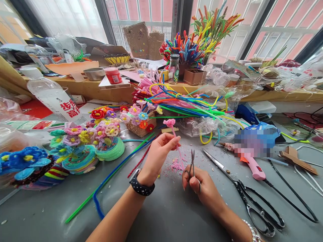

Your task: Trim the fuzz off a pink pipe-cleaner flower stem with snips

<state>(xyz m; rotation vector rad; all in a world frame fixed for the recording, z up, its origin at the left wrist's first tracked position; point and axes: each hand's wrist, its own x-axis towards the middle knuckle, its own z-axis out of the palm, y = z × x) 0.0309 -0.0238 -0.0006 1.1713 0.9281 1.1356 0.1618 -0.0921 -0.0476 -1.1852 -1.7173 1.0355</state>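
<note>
Pinched between the thumb and fingers of my left hand (pixel 165 148) is a pink pipe-cleaner flower (pixel 169 123); its head points up and its thin stem hangs below the fingers. My right hand (pixel 202 185) grips small scissors (pixel 192 163) by the handles, blades upward and slightly apart. The blades stand to the right of the flower stem, not touching it. Beneath the stem, pink fuzz trimmings (pixel 177 164) lie scattered on the grey table (pixel 166 218).
Large black-handled scissors (pixel 242 191) and a pink glue gun (pixel 253 166) with its cord lie at right. Pipe-cleaner flower pots (pixel 111 148) stand at left beside a water bottle (pixel 54 95). Bundled pipe cleaners (pixel 176 101) spread across the back, before a cluttered ledge (pixel 121 92).
</note>
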